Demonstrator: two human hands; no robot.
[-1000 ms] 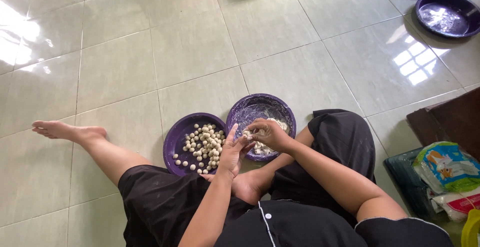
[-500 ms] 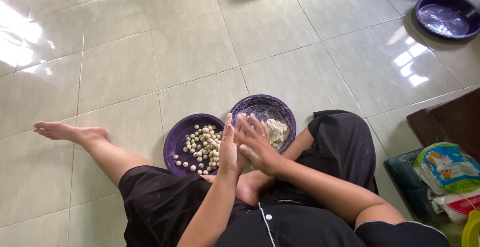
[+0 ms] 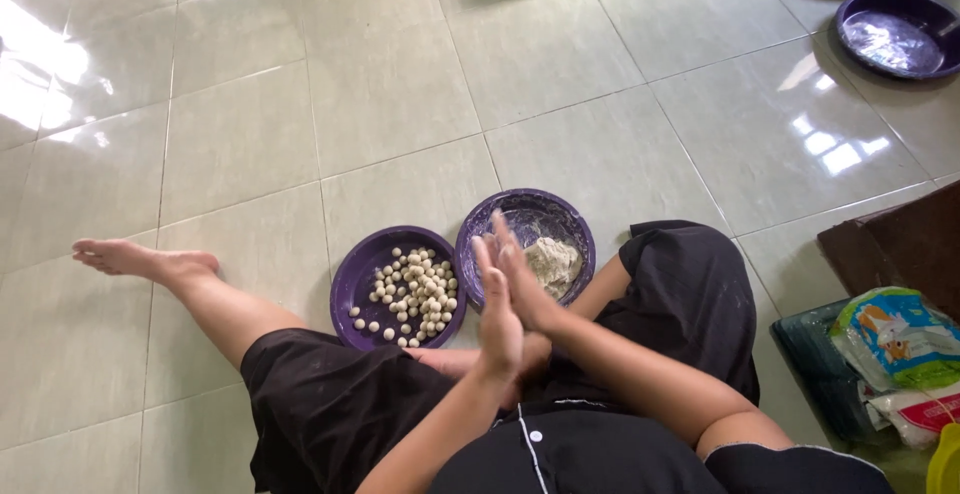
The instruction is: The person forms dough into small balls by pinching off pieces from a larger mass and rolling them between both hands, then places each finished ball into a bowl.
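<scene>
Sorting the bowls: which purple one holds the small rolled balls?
The left purple bowl by the knee; its neighbour holds a dough lump.

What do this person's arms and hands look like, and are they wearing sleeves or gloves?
Both hands are bare: no gloves, rings or watch show on the left hand or the right hand. The forearms are uncovered too; no sleeves reach them. The person wears a black top with small white buttons down the front, and black shorts.
</scene>
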